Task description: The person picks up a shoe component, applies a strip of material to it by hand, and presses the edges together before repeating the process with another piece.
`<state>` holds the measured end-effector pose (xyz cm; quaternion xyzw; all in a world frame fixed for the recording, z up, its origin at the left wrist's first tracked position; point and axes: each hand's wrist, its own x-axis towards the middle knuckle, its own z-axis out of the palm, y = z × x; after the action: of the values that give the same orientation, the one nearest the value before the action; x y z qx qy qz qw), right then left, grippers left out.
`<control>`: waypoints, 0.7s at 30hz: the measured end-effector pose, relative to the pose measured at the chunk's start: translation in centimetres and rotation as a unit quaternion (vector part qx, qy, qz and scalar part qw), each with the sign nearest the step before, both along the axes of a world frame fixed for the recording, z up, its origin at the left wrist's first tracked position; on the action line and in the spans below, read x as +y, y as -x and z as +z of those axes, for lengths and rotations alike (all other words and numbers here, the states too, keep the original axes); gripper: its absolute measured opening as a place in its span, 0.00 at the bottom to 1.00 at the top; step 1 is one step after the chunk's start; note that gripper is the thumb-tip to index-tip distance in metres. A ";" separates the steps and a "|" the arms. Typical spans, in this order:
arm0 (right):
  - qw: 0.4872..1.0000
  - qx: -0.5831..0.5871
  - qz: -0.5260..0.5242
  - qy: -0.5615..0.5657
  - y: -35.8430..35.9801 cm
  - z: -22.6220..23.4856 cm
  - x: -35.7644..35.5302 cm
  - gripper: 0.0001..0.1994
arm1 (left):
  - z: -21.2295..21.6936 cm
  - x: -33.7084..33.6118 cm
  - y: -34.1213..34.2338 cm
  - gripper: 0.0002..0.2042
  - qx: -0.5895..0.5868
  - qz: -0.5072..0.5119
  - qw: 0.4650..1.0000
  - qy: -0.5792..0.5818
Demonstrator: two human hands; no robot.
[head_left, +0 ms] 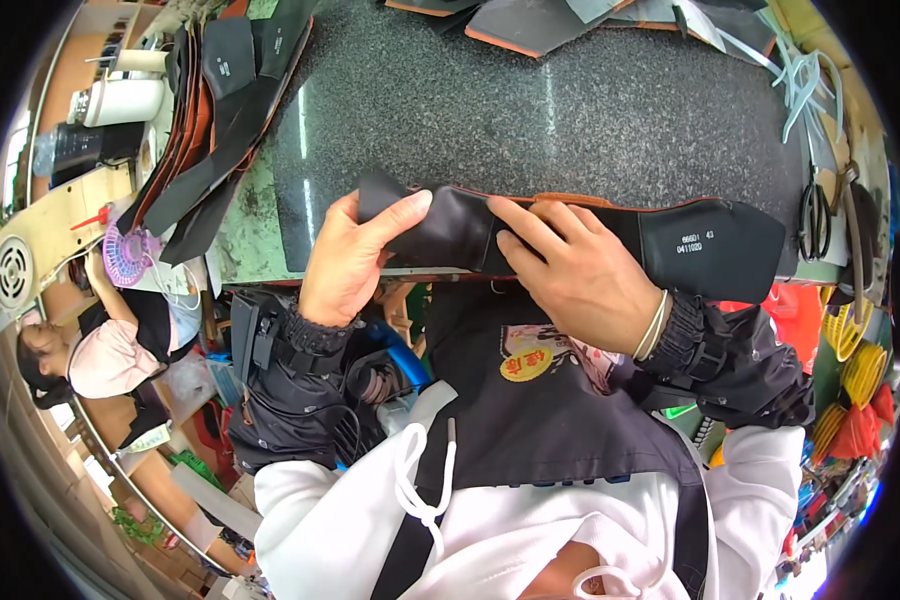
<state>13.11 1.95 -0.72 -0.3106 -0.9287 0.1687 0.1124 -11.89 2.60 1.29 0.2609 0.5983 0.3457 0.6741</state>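
A long black leather piece point(715, 245) with an orange-brown edge lies across the front edge of the table, pale print near its right end. My left hand point(345, 262) pinches its left end, thumb on top and the other fingers mostly behind or beneath. There the leather is bent up into a fold. My right hand point(580, 275) rests over the middle, its fingers bent against the upper edge; that thumb is hidden. A small brown strip point(573, 199) shows along the edge above the right fingers.
A speckled dark stone slab point(420, 110) covers the tabletop. Stacked leather pieces point(225, 110) lie at left, more leather pieces point(535, 25) at the far edge. Scissors point(815, 220) and pale blue straps point(802, 85) are at right. A purple fan point(130, 252) and another person point(105, 350) are left.
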 end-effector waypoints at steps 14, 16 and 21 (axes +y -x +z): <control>0.997 -0.020 0.045 0.059 0.1 0.9 0.4 0.30 | -1.3 1.1 1.5 0.04 -0.057 0.067 0.993 0.084; 0.997 -0.029 0.041 0.064 0.1 1.0 0.5 0.34 | -1.3 0.2 1.7 0.08 -0.100 0.077 0.989 0.073; 0.995 -0.003 0.023 0.099 0.3 1.6 1.0 0.42 | -1.6 -0.7 0.6 0.13 -0.083 0.112 0.990 0.025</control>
<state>12.80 3.00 0.84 -0.2991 -0.9147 0.2612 0.0748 -12.48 1.87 -0.30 0.1456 0.5747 0.4240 0.6847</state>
